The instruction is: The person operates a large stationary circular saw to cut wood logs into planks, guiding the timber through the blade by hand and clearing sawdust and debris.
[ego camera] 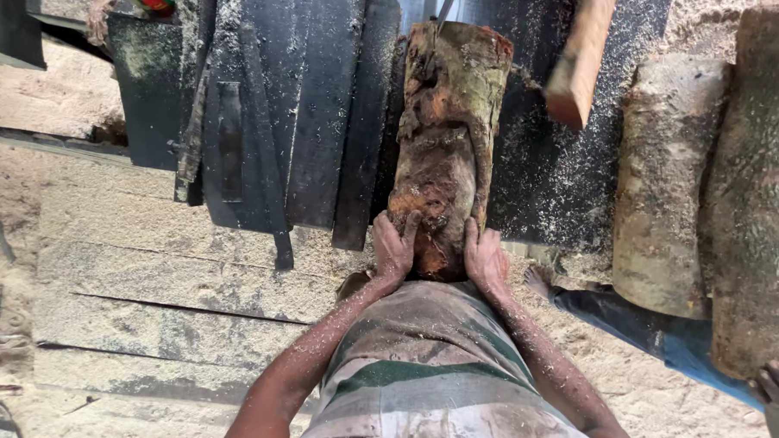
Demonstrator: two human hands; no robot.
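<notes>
We press a rough, bark-stripped reddish log (448, 143) lengthwise on the dark, sawdust-strewn metal worktop (324, 113), its far end meeting a thin saw blade (446, 5). Our left hand (394, 249) and right hand (486, 259) cup its near end, fingers spread flat against the wood, not wrapped round it. Right of the log lie two greyer bark-covered logs (667, 185).

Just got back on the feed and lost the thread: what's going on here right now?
A person has both hands on the near end of a rough log lying lengthwise on a dark, sawdust-covered saw table. The left hand and right hand press against the log's end, one on each side. The log's far end meets a thin blade. Two more logs lie to the right, where another person's hand rests on the outer one. Sawdust covers the floor planks.
</notes>
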